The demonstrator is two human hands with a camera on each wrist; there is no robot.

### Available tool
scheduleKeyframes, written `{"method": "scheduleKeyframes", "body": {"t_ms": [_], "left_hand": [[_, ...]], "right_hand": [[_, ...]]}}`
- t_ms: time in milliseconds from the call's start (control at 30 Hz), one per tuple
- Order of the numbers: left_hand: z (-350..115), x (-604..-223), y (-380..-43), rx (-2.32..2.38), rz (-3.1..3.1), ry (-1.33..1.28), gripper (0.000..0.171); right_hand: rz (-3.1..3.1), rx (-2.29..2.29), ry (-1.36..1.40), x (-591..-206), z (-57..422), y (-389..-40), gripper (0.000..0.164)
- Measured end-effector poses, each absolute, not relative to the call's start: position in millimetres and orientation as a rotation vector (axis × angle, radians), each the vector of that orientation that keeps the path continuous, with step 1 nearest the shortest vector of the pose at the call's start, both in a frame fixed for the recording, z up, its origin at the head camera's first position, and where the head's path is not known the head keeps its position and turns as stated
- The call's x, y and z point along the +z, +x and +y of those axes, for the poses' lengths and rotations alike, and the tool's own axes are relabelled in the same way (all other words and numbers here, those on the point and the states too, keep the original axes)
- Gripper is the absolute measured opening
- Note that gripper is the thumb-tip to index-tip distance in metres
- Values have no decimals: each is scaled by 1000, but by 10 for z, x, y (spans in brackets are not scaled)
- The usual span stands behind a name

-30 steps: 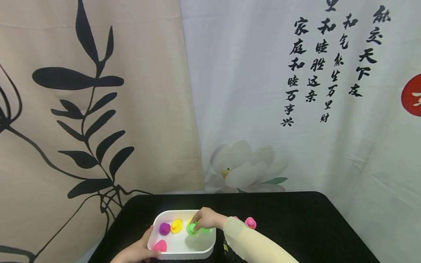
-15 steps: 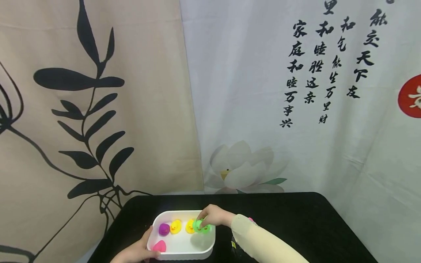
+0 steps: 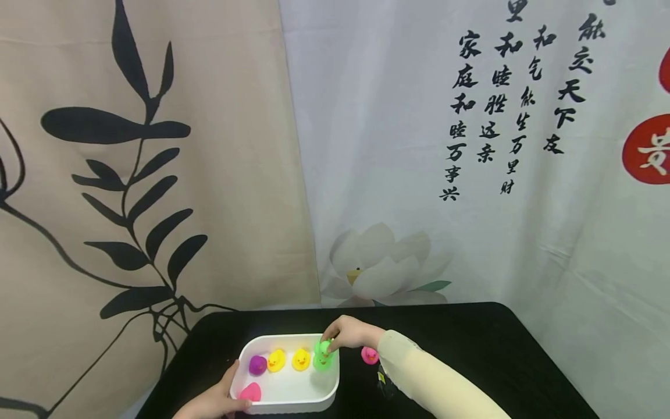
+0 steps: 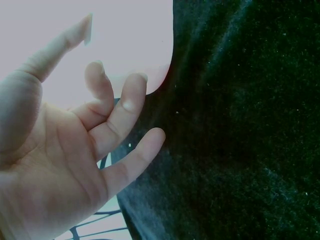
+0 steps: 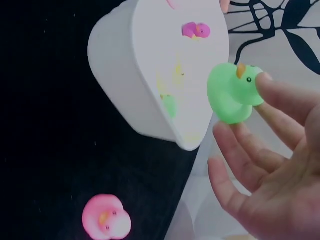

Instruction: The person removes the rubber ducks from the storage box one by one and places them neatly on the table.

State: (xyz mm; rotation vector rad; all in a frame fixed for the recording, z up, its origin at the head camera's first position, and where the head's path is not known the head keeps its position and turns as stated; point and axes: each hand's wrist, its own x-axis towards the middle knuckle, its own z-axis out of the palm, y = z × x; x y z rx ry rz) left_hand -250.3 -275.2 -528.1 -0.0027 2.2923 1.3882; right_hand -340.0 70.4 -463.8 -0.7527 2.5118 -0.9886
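My right hand (image 3: 356, 333) pinches a green rubber duck (image 5: 231, 95) between thumb and fingers, over the right end of a white plastic tub (image 3: 293, 406). Beneath it in the head view, a second green duck (image 3: 322, 365) sits in the tub. Two yellow ducks (image 3: 300, 359), a purple duck (image 3: 257, 365) and a pink piece (image 3: 251, 392), its shape partly hidden, lie there too. At the tub's left front corner my left hand (image 3: 216, 400) grips the rim and side, thumb on top. In the left wrist view its fingers (image 4: 134, 97) curl against the white wall.
A pink duck (image 3: 370, 355) lies on the black-covered table (image 3: 445, 337), right of the tub. Near the right sleeve is a small black item with a yellow mark (image 3: 385, 382). A printed curtain (image 3: 251, 174) hangs behind the table.
My right hand has carried the green duck rightward, from beside the yellow duck to above the other green duck at the tub's right end. The left hand keeps its grip on the tub.
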Motion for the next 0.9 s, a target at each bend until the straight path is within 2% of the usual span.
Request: {"method": "scheduleKeyframes", "body": {"t_ms": [900], "left_hand": [[-2760,-5341,-2542,1394,2270,3,113]], "right_hand": [[2518,-975,-793,-4376,1356,-3483,19]]}}
